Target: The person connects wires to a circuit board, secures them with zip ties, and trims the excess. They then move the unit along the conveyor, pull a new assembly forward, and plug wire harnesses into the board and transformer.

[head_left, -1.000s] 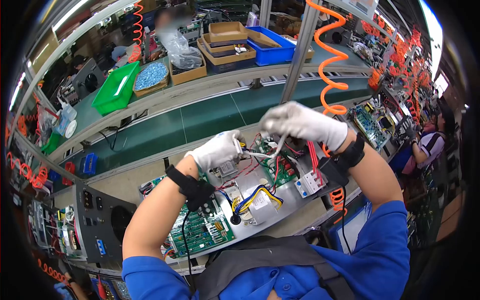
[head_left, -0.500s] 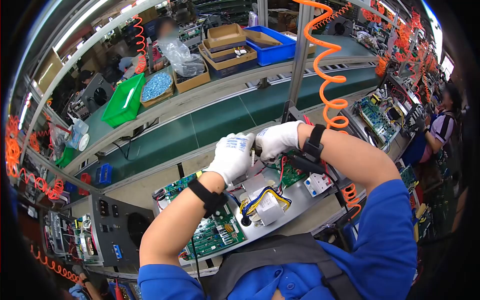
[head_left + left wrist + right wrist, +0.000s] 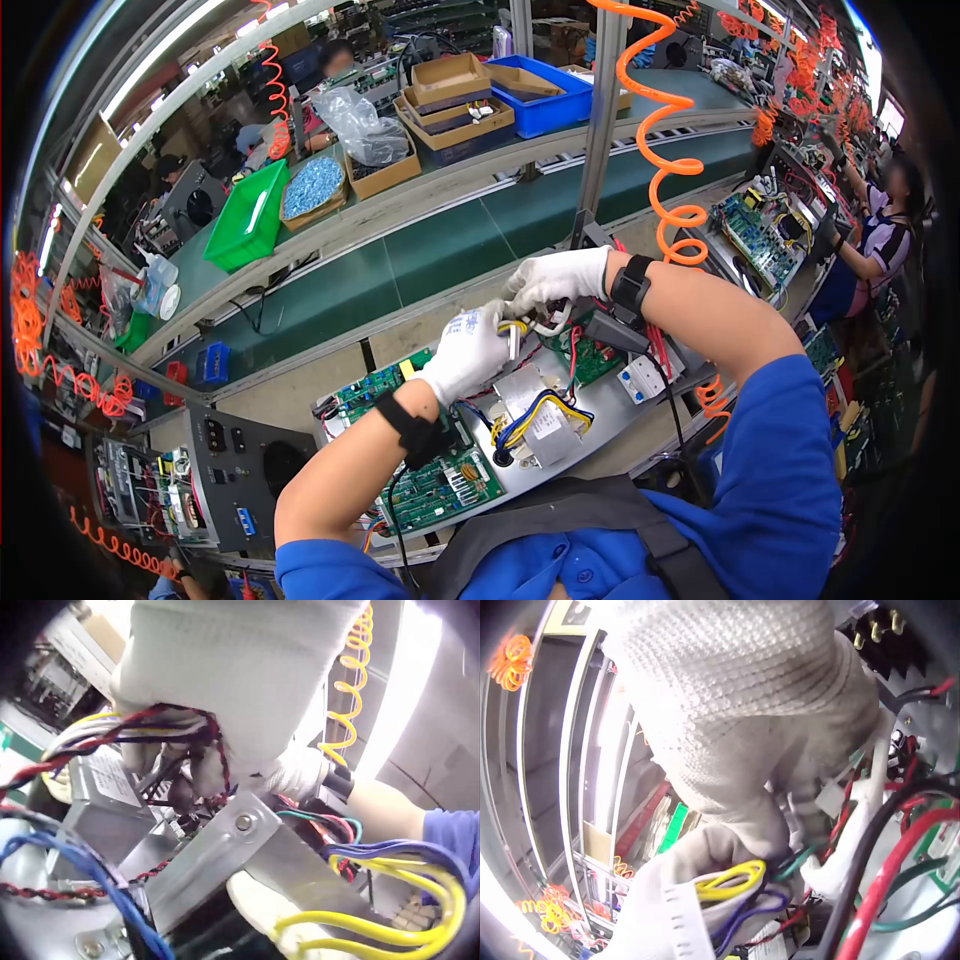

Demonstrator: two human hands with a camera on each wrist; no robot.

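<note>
Both hands wear white gloves and meet above a metal chassis plate. My left hand grips a bundle of thin wires; a white plug connector sticks out beside its fingers. In the right wrist view, yellow wires and purple wires loop by this connector. My right hand is curled close against the left fingertips, pinching at the wires; its fingertips are partly hidden. A white cable bends just below it. Under the hands stands a bracketed metal part with yellow and blue wires.
Green circuit boards flank the chassis. A breaker block with red wires stands at right. Behind runs a green conveyor with a metal post. An orange coiled hose hangs near the right hand. A dark panel stands left.
A second ago the hands were apart with a white cable stretched between them; they have come together. In the last half second the connector and white cable have come further into view.
</note>
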